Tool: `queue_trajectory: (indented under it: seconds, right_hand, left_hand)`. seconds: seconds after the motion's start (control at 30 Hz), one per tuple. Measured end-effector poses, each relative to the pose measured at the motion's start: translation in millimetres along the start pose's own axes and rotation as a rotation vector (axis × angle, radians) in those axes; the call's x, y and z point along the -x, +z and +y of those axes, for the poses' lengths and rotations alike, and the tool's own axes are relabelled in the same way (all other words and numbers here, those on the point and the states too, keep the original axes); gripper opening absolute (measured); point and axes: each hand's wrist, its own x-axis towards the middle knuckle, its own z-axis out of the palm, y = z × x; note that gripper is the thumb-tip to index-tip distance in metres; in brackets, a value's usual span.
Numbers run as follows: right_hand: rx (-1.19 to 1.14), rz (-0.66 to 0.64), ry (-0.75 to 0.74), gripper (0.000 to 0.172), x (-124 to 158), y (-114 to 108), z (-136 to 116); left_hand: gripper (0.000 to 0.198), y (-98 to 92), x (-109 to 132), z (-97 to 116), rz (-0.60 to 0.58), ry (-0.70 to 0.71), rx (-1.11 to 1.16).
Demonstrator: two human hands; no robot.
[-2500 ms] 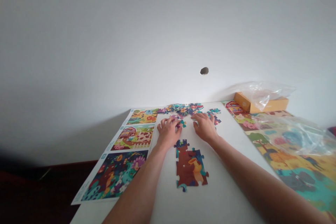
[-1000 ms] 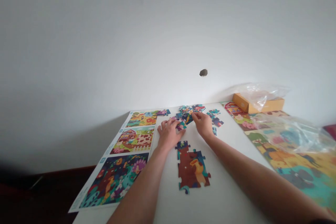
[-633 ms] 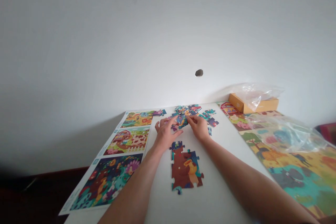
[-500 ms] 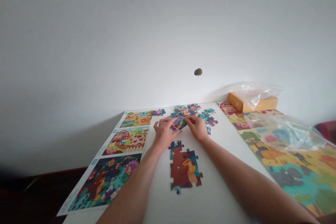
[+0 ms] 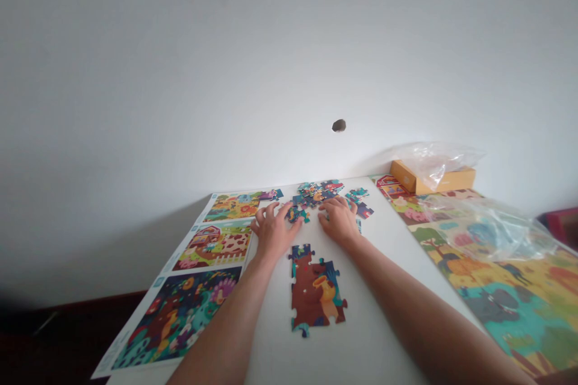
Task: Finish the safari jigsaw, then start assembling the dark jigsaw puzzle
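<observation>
My left hand (image 5: 273,231) rests on the white table (image 5: 388,325) with its fingers spread, holding nothing, just left of a small cluster of jigsaw pieces (image 5: 297,214). My right hand (image 5: 338,221) lies with curled fingers against the front of the loose puzzle pieces (image 5: 316,194), and nothing shows in its grip. Below both hands lies a partly joined puzzle section (image 5: 315,293), showing a brown animal and a yellow jug.
Several printed picture sheets (image 5: 214,246) lie along the table's left side. On the right are a large assembled puzzle (image 5: 492,295), a clear plastic bag (image 5: 487,230), and an orange cardboard box (image 5: 433,179) against the wall. Beyond the table's left edge is a dark floor.
My left hand has moved left and opened, away from the pieces both hands held together. Those pieces now lie on the table. The view has shifted slightly.
</observation>
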Motion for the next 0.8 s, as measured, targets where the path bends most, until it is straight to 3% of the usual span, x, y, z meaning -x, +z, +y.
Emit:
queue_trajectory:
  seconds: [0.13,0.27,0.43,0.57,0.8]
  right_hand:
    - [0.002,-0.021,-0.022,0.044,-2.7,0.4,0.9]
    - [-0.043,-0.022,-0.067,0.037,-4.1,1.8,1.9]
    - [-0.046,-0.023,-0.08,0.044,-4.1,3.0,2.9]
    - [-0.066,-0.01,-0.138,0.031,-4.3,4.5,3.1]
    - [-0.102,0.005,-0.148,0.033,-4.2,9.6,6.8]
  left_hand:
    - [0.027,0.2,0.8,1.4,-0.068,0.038,0.012]
    - [0.028,3.1,-0.6,-0.4,-0.071,0.027,0.009]
    - [0.028,4.5,-0.8,-2.3,-0.078,0.08,0.009]
    - [0.028,3.8,0.9,-2.6,-0.107,0.15,0.01]
    - [0.03,6.7,1.3,-3.9,-0.123,0.157,0.002]
